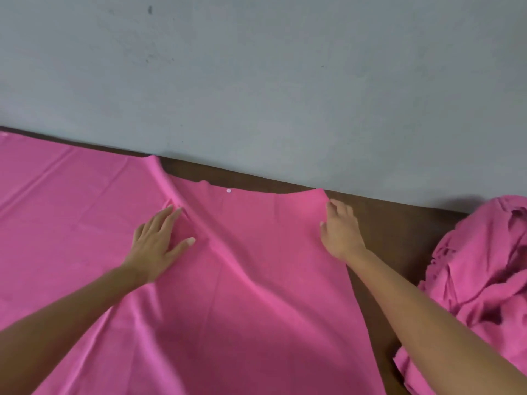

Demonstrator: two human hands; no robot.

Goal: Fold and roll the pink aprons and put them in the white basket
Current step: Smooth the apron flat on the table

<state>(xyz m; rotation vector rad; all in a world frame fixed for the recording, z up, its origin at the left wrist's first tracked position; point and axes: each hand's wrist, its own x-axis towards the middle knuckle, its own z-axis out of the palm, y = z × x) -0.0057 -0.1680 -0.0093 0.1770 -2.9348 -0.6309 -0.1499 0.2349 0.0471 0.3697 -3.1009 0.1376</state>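
The pink apron [256, 295] is lying spread across the brown bench [399, 223]. Its far hem is running just beside the grey wall [285, 81], and a small white dot [228, 191] is showing near that hem. The person's left grip [159, 240] is resting flat on the cloth with fingers spread, just beside a raised ridge [205, 226] that is running diagonally down the fabric. The right grip [340, 229] is sitting on the apron's right edge near the far corner. Its fingers are bending down onto the cloth, but it cannot be told whether they are pinching the edge or only pressing it.

The cloth is looking thin, light and limp, with a faint sheen, so it is likely sliding easily on the bench and creasing wherever it is being pushed. It is offering no stiffness of its own. Corners and hems are probably the best places for taking hold, one in each grip, with a flat palm smoothing the ridge before any fold is being made.

Room is lacking on the far side, where the wall is closing in on the hem. To the right, a strip of bare bench is separating the apron from a heap of more pink aprons [479, 280] lying near the right forearm, which a fold swung that way is risking catching. Leftward, pink cloth is running out of the frame, and it cannot be told whether it is the same piece. The white basket is not showing.
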